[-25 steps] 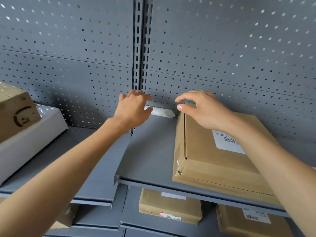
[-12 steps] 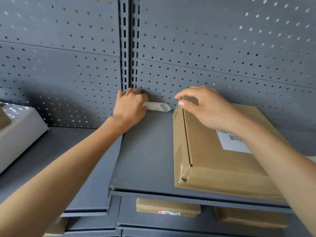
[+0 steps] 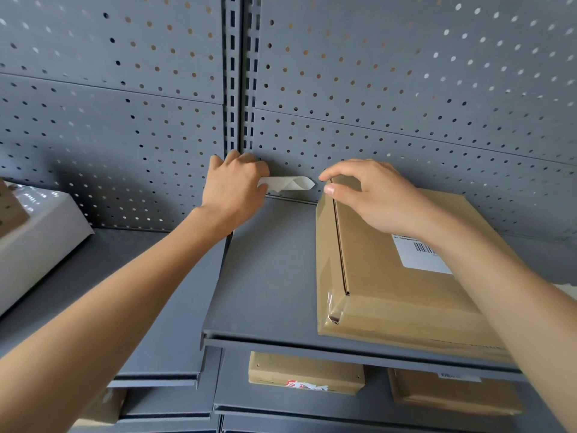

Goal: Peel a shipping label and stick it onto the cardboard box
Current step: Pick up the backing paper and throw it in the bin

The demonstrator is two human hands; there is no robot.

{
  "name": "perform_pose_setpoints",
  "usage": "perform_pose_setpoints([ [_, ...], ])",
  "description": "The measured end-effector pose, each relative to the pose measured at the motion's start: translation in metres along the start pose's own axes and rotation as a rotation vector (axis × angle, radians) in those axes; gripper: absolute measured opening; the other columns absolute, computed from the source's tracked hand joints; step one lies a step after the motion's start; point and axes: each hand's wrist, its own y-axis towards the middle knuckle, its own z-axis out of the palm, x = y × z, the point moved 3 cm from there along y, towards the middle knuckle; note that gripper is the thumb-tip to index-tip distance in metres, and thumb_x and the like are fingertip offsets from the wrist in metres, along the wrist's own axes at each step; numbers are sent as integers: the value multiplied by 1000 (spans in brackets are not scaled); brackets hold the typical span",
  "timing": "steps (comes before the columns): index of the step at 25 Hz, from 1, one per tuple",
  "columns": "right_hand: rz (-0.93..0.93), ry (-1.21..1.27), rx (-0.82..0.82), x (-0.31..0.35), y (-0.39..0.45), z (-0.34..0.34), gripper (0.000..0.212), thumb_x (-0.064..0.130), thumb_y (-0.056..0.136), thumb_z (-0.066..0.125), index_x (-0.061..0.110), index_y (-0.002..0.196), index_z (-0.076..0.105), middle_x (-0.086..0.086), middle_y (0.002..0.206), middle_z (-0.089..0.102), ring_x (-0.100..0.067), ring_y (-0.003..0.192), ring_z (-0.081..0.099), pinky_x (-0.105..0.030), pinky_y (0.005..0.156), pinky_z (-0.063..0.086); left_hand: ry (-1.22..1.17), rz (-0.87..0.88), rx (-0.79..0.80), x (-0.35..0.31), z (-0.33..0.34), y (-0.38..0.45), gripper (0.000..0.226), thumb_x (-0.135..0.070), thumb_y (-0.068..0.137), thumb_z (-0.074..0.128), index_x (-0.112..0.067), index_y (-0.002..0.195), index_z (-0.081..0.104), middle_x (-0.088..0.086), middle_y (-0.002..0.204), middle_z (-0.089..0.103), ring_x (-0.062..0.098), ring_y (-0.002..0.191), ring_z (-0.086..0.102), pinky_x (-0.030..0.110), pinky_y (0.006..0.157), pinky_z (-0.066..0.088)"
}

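- Shelf (image 3: 268,276): grey metal w/ pegboard backing; we're reaching to its back edge w/ both arms.
- Cardboard box (image 3: 390,276): lies flat on the shelf's right half, one printed label (image 3: 421,254) already on its lid, partly covered by our right forearm. Lid's left and near parts are bare, so that looks like the spot for the new one.
- Left hand (image 3: 234,189): curled shut on one end of the white curled label strip (image 3: 287,183), at the shelf's back, just left of the box's far corner.
- Right hand (image 3: 371,195): open, fingers spread over the box's far-left corner, fingertips near the strip's free end; gripping nothing.
- Step as we judge it: get the strip in hand and start the peel. Best to pinch the free corner w/ the right while the left anchors, and pull slow so it doesn't curl onto itself.
- Can't tell: which side is sticky, whether backing is on, or what's printed. Left fingertips hidden behind the hand.
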Motion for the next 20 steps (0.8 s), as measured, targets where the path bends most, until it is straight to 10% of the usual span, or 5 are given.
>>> perform_pose_setpoints([
  [14,-80,26,-81,16,-52,-39,56,31,98,58,36,150,38,11,162,26,-13,150,18,-33,115,19,-83,149,-246,-83,-103,-36,22,-30,93,63,-23,112,73,3,104,70,30,104,55,44,86,36],
  [20,-102,-7,-87,0,-88,-62,50,28,99,57,31,147,44,7,152,44,-16,143,31,-38,113,26,-138,175,-288,-129,-135,-60,19,-31,91,67,-23,107,75,0,97,71,29,97,57,44,83,37],
])
